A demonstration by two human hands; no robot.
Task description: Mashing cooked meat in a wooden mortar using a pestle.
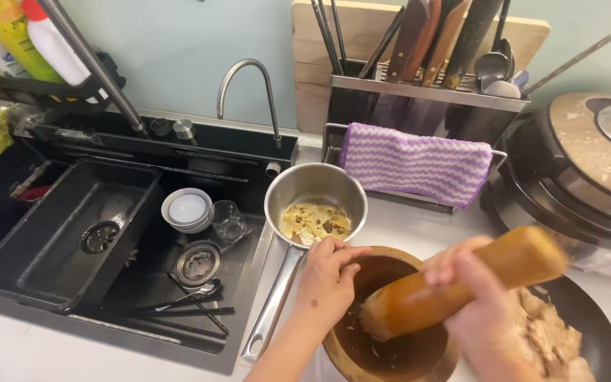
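A wooden pestle (461, 286) is gripped tight by the right hand (479, 297), its long body slanting down-left into the wooden mortar (390, 346) on the counter (419, 226). The mortar's near rim is held by the curled left hand (327, 283) (a steel pan (314, 205) sits just behind).

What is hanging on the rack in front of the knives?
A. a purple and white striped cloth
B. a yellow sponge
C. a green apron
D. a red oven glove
A: a purple and white zigzag-striped cloth is draped over the rail of the metal knife rack, behind the saucepan.
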